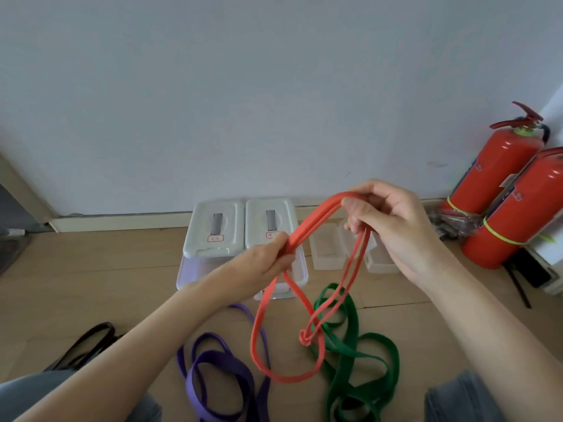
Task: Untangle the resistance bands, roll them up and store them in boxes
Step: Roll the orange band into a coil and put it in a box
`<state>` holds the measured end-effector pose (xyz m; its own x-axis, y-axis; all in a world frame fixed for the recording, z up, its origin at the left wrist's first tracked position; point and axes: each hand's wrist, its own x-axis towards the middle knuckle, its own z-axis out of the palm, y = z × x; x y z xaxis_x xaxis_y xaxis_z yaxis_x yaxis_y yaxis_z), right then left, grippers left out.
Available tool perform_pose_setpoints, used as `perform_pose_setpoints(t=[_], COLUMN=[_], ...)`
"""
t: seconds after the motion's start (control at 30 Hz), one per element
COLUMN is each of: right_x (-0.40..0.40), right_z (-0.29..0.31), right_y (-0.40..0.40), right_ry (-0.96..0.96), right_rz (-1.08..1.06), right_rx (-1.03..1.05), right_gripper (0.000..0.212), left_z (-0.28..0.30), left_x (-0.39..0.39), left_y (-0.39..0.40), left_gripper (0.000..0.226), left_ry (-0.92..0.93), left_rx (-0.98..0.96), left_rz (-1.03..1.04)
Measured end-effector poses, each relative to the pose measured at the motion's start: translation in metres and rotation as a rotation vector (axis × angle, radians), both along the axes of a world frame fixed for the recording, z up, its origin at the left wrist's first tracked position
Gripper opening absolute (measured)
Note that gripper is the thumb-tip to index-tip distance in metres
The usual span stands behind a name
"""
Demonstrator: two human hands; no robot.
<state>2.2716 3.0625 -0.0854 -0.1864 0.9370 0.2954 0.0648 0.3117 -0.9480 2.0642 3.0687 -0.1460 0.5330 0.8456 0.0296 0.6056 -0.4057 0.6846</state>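
Note:
I hold an orange resistance band (259, 327) up over the floor. My left hand (271, 257) pinches its doubled strands low at centre. Higher and to the right, my right hand (387, 220) grips the top of the same band. Its loops hang down to a small knot near the floor. A green band (350, 351) lies tangled below on the right, a purple band (219, 370) on the left and a black band (88, 342) at far left. Two lidded clear boxes (216, 229) stand by the wall, and two open small boxes (327, 248) sit beside them.
Two red fire extinguishers (502, 190) lean against the wall at the right, with a black stand leg below them. The white wall and its baseboard run close behind the boxes. My knees in grey trousers frame the bottom corners.

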Motion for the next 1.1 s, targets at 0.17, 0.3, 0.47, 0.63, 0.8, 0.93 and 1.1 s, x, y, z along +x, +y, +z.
perform_pose_setpoints(t=[0.17,0.3,0.47,0.63,0.8,0.93,1.1], right_x=[0.017,-0.007,-0.016,-0.01,0.0,0.009,0.01], right_z=[0.003,-0.011,-0.005,0.004,0.009,0.008,-0.016], right_y=[0.0,-0.01,-0.011,-0.004,-0.006,-0.01,-0.006], right_ry=[-0.181,-0.313,0.006,0.304,0.177,-0.121,-0.089], right_rz=[0.168,0.302,0.208,0.142,0.178,0.173,-0.049], right_rx=[-0.148,-0.234,-0.183,-0.181,-0.229,-0.355,-0.391], right_gripper=[0.024,0.03,0.01,0.012,0.019,0.029,0.014], left_z=[0.051,0.052,0.03,-0.012,-0.014,-0.011,-0.017], left_x=[-0.028,-0.008,-0.013,-0.016,-0.043,-0.041,-0.021], left_y=[0.005,-0.015,-0.004,-0.001,0.019,0.017,0.001], left_gripper=[0.011,0.018,0.024,0.017,0.017,0.02,0.02], left_ry=[-0.427,-0.21,0.027,0.174,0.373,0.276,-0.073], left_rx=[0.179,0.176,0.081,-0.033,0.292,0.255,-0.196], left_rz=[0.131,-0.041,0.01,0.033,0.393,0.427,0.206])
